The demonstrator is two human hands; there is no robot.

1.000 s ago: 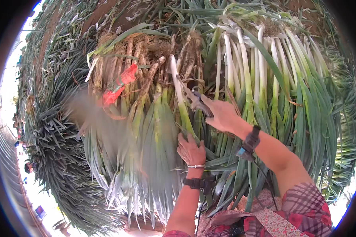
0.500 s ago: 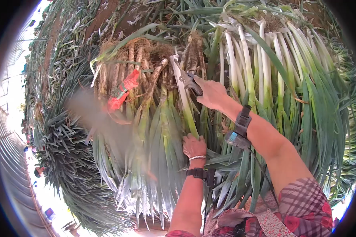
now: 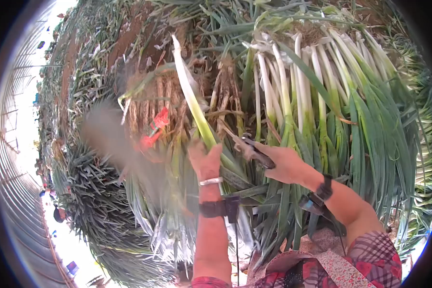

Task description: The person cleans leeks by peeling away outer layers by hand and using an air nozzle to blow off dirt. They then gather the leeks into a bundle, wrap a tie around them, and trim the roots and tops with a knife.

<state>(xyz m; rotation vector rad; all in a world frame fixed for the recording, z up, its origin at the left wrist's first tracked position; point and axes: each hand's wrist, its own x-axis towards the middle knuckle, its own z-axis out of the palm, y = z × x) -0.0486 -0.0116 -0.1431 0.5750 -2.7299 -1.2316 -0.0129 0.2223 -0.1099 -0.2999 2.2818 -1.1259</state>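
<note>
My left hand grips a leek by its green part, the thumb beside the stalk. Its clean white end slants up to the left, over a row of soil-stained leeks with brown roots. Green leaves trail down to the right below the hand. To the right, my right hand is closed round a dark-handled tool with a greyish head pointing up and left. The tool is beside the held leek, above the leaves.
Clean white leeks lie in a row on the right. A strip of red wrapping sits among the soiled leeks. Piled leaves fill the left side. A blurred smear covers part of the left view.
My left hand has moved up and left, and the held leek now lies further left with its white end bare. My right hand with the tool has moved down and right, away from the leek's shaft.
</note>
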